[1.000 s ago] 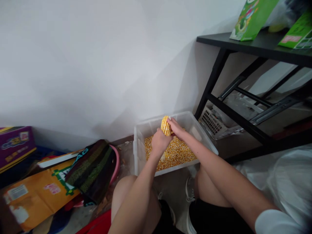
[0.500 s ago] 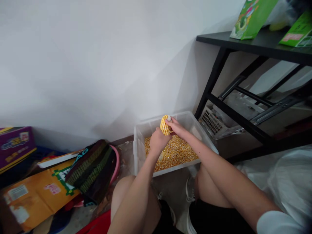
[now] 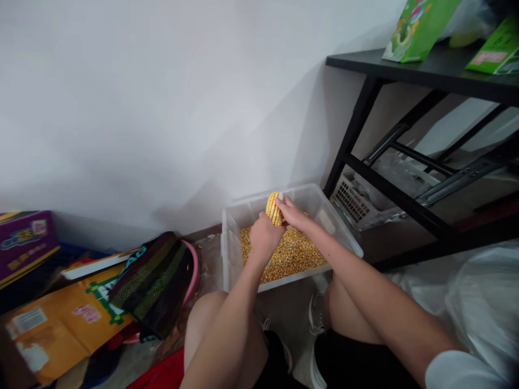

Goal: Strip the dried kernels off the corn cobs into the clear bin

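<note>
A yellow corn cob [image 3: 273, 207] is held up over a translucent plastic bin [image 3: 225, 254]. My left hand [image 3: 264, 233] is closed around the lower end of the cob. My right hand [image 3: 294, 212] grips its right side, the thumb pressed near a pale patch at the top where no yellow shows. Beneath both hands, loose corn kernels [image 3: 295, 253] cover the bottom of the bin. The undersides of my fingers are hidden from view.
To the right stands a black table [image 3: 405, 65] with a green carton [image 3: 421, 29] on top and a white basket [image 3: 352, 202] below. An orange cardboard piece [image 3: 60, 324], a mesh bag [image 3: 150, 286] and a purple box [image 3: 26, 243] lie left. A white wall rises behind the bin.
Both hands stay on the cob above the bin, with only a very slight shift of the fingers. The view has tilted a little.
</note>
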A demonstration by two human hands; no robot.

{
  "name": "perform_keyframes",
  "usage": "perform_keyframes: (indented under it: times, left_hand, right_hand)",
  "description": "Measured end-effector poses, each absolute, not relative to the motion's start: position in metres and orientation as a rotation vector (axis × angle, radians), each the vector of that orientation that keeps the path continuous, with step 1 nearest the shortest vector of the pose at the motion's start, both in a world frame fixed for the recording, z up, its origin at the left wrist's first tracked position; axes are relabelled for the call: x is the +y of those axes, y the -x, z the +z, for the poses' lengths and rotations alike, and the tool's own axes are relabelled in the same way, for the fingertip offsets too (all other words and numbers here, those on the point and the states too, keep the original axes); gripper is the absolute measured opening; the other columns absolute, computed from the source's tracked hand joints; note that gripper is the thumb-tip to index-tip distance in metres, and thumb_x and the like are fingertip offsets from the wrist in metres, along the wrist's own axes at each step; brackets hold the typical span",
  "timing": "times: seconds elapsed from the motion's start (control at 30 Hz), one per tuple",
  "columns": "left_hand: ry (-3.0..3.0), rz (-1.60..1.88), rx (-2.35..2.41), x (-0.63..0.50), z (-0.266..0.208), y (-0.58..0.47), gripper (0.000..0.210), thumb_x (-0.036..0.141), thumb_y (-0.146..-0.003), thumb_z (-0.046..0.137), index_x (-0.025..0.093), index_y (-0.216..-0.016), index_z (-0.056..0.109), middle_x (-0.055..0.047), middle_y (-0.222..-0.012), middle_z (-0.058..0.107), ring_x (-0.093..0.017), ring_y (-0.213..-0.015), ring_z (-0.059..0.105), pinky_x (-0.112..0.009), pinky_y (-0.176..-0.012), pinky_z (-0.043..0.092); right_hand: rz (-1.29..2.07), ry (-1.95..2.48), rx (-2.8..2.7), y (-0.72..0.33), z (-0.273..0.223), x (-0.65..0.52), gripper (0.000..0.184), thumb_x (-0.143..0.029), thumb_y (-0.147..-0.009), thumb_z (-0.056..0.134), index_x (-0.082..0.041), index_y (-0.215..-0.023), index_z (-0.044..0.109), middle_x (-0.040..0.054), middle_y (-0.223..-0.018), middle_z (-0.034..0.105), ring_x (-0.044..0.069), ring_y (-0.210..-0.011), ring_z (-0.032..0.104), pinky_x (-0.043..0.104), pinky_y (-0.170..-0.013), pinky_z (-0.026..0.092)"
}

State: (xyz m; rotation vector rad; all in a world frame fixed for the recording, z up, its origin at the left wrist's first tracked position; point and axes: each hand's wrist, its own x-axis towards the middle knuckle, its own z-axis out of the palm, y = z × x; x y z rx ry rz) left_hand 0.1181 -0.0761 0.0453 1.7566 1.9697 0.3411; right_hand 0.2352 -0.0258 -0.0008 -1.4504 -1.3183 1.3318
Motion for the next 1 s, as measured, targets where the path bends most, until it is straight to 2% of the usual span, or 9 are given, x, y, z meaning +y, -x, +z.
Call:
perform_keyframes:
  times: [0.17, 0.37, 0.47, 0.57, 0.67, 0.73, 0.87, 1.0]
  left_hand:
    - [-1.777, 0.337, 2.027, -0.079, 0.048, -0.121, 0.040, 0.044, -0.073, 0.058, 0.015, -0.100, 0.051, -0.014, -0.090, 0.068, -0.033, -0.084, 0.066, -0.036, -0.065, 0.048]
    - [-1.797, 0.349, 2.088, -0.081, 0.046, -0.122, 0.035, 0.042, -0.075, 0.056, 0.016, -0.098, 0.050, -0.015, -0.088, 0.069, -0.031, -0.082, 0.067, -0.035, -0.065, 0.048]
    - [-1.816, 0.347, 2.093, -0.082, 0.045, -0.121, 0.036, 0.042, -0.075, 0.057, 0.016, -0.099, 0.049, -0.014, -0.088, 0.069, -0.031, -0.082, 0.067, -0.035, -0.065, 0.049]
    - [-1.805, 0.337, 2.073, -0.082, 0.047, -0.119, 0.041, 0.045, -0.073, 0.059, 0.016, -0.101, 0.049, -0.014, -0.090, 0.069, -0.032, -0.084, 0.067, -0.036, -0.066, 0.049]
    - [-1.771, 0.360, 2.021, -0.079, 0.052, -0.114, 0.047, 0.053, -0.072, 0.061, 0.017, -0.101, 0.049, -0.014, -0.094, 0.068, -0.032, -0.088, 0.066, -0.036, -0.068, 0.048]
    - [-1.746, 0.367, 1.987, -0.077, 0.054, -0.111, 0.050, 0.055, -0.071, 0.062, 0.017, -0.102, 0.049, -0.015, -0.096, 0.068, -0.033, -0.090, 0.066, -0.035, -0.068, 0.048]
    - [-1.726, 0.363, 1.982, -0.075, 0.053, -0.110, 0.052, 0.056, -0.070, 0.063, 0.017, -0.102, 0.050, -0.015, -0.097, 0.068, -0.033, -0.091, 0.065, -0.036, -0.069, 0.048]
    - [-1.729, 0.362, 1.990, -0.076, 0.051, -0.112, 0.051, 0.053, -0.070, 0.063, 0.016, -0.103, 0.050, -0.016, -0.096, 0.068, -0.033, -0.090, 0.065, -0.036, -0.070, 0.048]
  right_hand:
    - [1.155, 1.511, -1.394, -0.229, 0.000, -0.025, 0.045, -0.060, -0.091, 0.031, -0.020, -0.102, 0.047, 0.0068, -0.097, 0.059, 0.018, -0.089, 0.057, 0.032, -0.080, 0.046]
    - [1.118, 1.496, -1.388, -0.222, 0.007, -0.029, 0.042, -0.055, -0.094, 0.028, -0.018, -0.102, 0.047, 0.0094, -0.104, 0.059, 0.019, -0.098, 0.055, 0.033, -0.090, 0.042]
    - [1.157, 1.477, -1.335, -0.221, 0.005, -0.029, 0.045, -0.059, -0.092, 0.030, -0.019, -0.103, 0.047, 0.0081, -0.103, 0.059, 0.018, -0.094, 0.056, 0.032, -0.084, 0.046]
    - [1.278, 1.443, -1.258, -0.222, 0.008, -0.029, 0.047, -0.062, -0.091, 0.031, -0.021, -0.108, 0.047, 0.0062, -0.103, 0.058, 0.016, -0.086, 0.058, 0.029, -0.071, 0.049]
    - [1.506, 1.326, -1.203, -0.227, 0.016, -0.030, 0.041, -0.057, -0.091, 0.037, -0.025, -0.115, 0.046, 0.0040, -0.102, 0.059, 0.014, -0.076, 0.059, 0.024, -0.056, 0.047]
    - [1.588, 1.278, -1.185, -0.229, 0.021, -0.031, 0.036, -0.051, -0.089, 0.043, -0.027, -0.116, 0.046, 0.0029, -0.101, 0.059, 0.014, -0.073, 0.059, 0.022, -0.051, 0.045]
    - [1.586, 1.272, -1.173, -0.229, 0.022, -0.031, 0.035, -0.049, -0.089, 0.046, -0.027, -0.117, 0.047, 0.0029, -0.101, 0.060, 0.014, -0.073, 0.059, 0.020, -0.051, 0.045]
    - [1.466, 1.323, -1.236, -0.227, 0.014, -0.030, 0.035, -0.049, -0.091, 0.042, -0.025, -0.116, 0.046, 0.0038, -0.103, 0.059, 0.015, -0.082, 0.059, 0.023, -0.060, 0.047]
